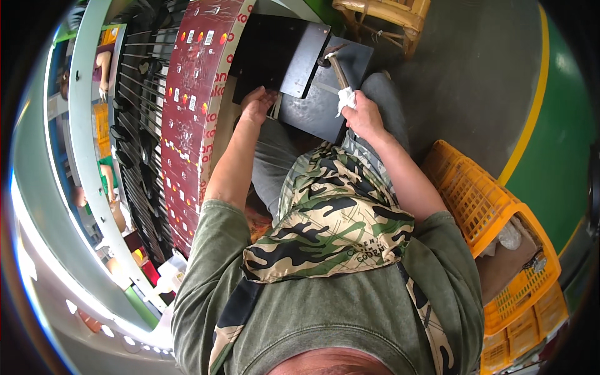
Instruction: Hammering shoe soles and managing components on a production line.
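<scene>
Hammer (339, 72), in the head view I am watching, lies over the dark plate (312, 115) across the lap, its head pointing away from the body; I cannot tell whether that head touches the surface. My right hand (365, 117) is closed around the handle's near end, where white wrapping (346, 100) shows. My left hand (257, 106) sits at the near edge of the black panel (269, 50), fingers loosely bent and partly open; whether they grip that edge, I cannot tell from here. The black panel is beside the plate, on its left. Further left I see a burgundy carton (194, 119); on my right stands an orange crate (465, 187), and beyond the knees, a bamboo seat (394, 11).
</scene>
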`<state>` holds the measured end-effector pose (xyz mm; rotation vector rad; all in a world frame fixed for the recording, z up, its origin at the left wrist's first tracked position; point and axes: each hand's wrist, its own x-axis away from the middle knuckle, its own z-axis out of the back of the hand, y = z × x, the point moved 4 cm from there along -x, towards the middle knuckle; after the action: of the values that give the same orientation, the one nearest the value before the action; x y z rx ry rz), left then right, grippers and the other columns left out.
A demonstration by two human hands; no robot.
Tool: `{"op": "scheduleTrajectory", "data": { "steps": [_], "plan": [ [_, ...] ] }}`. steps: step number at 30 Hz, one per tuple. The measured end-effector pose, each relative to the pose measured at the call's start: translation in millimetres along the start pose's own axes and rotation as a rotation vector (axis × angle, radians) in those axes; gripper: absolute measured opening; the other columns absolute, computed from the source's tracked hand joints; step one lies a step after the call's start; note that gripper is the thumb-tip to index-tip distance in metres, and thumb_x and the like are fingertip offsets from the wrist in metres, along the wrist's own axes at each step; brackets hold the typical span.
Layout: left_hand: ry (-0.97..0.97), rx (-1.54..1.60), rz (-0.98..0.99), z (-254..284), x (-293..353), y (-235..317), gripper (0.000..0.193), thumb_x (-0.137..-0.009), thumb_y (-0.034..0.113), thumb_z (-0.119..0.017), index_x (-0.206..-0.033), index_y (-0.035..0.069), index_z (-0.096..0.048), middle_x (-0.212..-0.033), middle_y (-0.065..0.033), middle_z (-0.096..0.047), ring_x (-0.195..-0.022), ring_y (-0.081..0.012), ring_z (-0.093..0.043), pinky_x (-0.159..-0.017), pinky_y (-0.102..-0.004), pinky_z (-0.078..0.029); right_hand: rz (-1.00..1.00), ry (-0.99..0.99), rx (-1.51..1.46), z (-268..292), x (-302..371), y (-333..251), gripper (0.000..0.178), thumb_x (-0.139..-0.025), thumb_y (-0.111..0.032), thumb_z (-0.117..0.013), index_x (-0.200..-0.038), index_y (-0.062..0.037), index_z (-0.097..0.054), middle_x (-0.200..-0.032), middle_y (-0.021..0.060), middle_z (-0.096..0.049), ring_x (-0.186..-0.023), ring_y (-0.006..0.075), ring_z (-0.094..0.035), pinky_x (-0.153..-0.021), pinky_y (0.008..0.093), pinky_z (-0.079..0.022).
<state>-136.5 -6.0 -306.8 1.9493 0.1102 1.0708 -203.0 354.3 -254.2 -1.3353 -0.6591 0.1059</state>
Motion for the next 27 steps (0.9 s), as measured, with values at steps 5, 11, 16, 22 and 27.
{"op": "scheduleTrajectory", "data": {
  "steps": [5,11,16,22,27],
  "plan": [
    [0.02,0.003,0.036,7.9,-7.3,2.8,0.016,-0.087,0.014,-0.069,-0.094,0.004,-0.059,-0.087,-0.0113,-0.063,-0.091,-0.0333,-0.066,-0.082,-0.0456,-0.053,-0.031,-0.037,-0.015,-3.3,1.3,-11.2,0.03,-0.084,-0.014,-0.059,-0.108,0.0038,-0.056,-0.085,0.0181,-0.069,-0.059,0.026,-0.067,-0.059,0.0388,-0.054],
    [0.053,0.039,0.058,-10.9,0.6,1.8,0.019,-0.088,0.019,-0.071,-0.094,0.005,-0.06,-0.082,-0.0082,-0.063,-0.085,-0.0266,-0.066,-0.077,-0.0405,-0.054,-0.053,-0.018,-0.045,-5.1,-0.7,-6.6,0.027,-0.084,-0.012,-0.06,-0.107,0.0029,-0.057,-0.085,0.0137,-0.069,-0.057,0.0209,-0.066,-0.055,0.0354,-0.053],
    [0.021,0.051,0.024,-20.0,0.9,2.0,0.024,-0.087,0.023,-0.074,-0.096,0.006,-0.061,-0.084,-0.0068,-0.065,-0.08,-0.0203,-0.065,-0.069,-0.0362,-0.052,-0.03,-0.032,-0.064,-3.7,-6.1,-0.6,0.027,-0.084,-0.009,-0.059,-0.109,0.0013,-0.056,-0.083,0.0095,-0.067,-0.054,0.0172,-0.063,-0.05,0.0329,-0.052],
    [-0.033,0.165,0.009,-32.9,0.8,-0.2,0.031,-0.085,0.025,-0.077,-0.107,0.009,-0.061,-0.098,-0.0058,-0.067,-0.087,-0.0219,-0.065,-0.074,-0.0359,-0.053,-0.111,-0.09,-0.444,0.6,2.5,5.1,0.02,-0.086,-0.007,-0.056,-0.105,-0.0022,-0.053,-0.077,0.0084,-0.061,-0.052,0.0162,-0.059,-0.044,0.031,-0.05],
    [-0.1,0.363,0.01,-61.7,7.2,8.3,0.037,-0.084,0.029,-0.078,-0.113,0.015,-0.06,-0.103,-0.0011,-0.067,-0.095,-0.0185,-0.064,-0.074,-0.0356,-0.054,-0.064,-0.064,-0.456,20.2,27.2,12.5,0.023,-0.092,-0.013,-0.057,-0.112,-0.0065,-0.05,-0.081,0.0097,-0.062,-0.058,0.0199,-0.061,-0.048,0.0344,-0.051]
  ]
}}
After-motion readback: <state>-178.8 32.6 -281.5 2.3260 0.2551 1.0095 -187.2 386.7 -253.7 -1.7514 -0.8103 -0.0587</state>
